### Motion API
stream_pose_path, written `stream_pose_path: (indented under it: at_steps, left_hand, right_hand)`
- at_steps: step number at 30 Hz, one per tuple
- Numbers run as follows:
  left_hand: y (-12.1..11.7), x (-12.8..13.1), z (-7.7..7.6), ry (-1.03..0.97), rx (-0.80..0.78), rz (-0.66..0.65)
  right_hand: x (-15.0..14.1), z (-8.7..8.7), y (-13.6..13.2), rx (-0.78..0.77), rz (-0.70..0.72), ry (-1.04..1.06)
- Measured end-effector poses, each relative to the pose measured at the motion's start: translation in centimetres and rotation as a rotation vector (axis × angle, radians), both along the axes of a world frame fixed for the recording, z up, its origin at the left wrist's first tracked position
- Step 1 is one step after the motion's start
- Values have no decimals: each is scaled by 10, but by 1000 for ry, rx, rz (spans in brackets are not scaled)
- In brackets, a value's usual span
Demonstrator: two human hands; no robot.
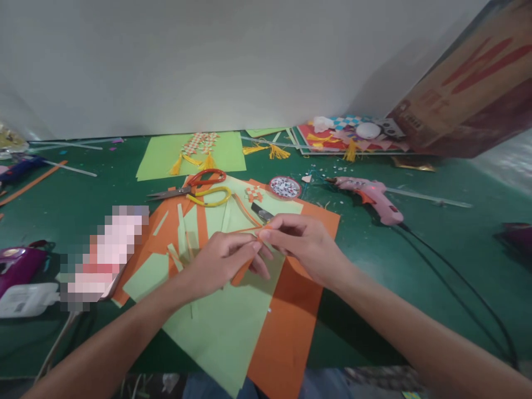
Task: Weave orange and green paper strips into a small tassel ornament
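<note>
Both my hands meet over the stacked paper at the middle of the table. Fingers and thumb of my left hand (236,255) close on an orange paper strip (245,270), whose wider part hangs below them. My right hand (305,244) pinches the strip's upper end near the left fingertips. Beneath lie a pale green sheet (233,327) and an orange sheet (291,327). Just beyond my right fingers is a dark-bladed cutter (261,211). Scissors with a red and a yellow handle (210,197) rest on the paper, beside a small woven orange-and-white piece (254,193).
A pink glue gun (372,197) lies at right, its black cable (461,271) running toward the front edge. A phone (110,255) and white charger (29,300) are at left. Woven pieces with yellow tassels (199,147) lie at the back; a paper bag (469,83) stands back right.
</note>
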State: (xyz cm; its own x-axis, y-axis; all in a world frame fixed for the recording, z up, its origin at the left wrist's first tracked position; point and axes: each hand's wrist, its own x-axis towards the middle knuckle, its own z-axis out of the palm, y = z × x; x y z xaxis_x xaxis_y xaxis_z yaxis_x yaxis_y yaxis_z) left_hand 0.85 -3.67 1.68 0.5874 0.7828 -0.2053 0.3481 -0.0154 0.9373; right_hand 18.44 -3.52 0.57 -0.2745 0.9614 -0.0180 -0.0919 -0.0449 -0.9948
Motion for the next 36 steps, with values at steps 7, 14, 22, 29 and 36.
stream_pose_path:
  at_steps: [7, 14, 22, 29, 36]
  left_hand:
    - [-1, 3, 3, 45, -8, 5]
    - [-2, 2, 1, 34, -24, 5]
    - [-2, 4, -2, 80, 20, 46]
    - [-1, 5, -4, 52, -6, 34]
    - [-2, 5, -3, 9, -11, -5]
  right_hand:
    - [6, 5, 4, -40, -185, -29]
    - [13, 5, 10, -32, -262, 40]
    - [12, 4, 11, -66, -275, 97]
    - [10, 4, 9, -68, -274, 100]
    - [5, 3, 6, -111, -63, 1]
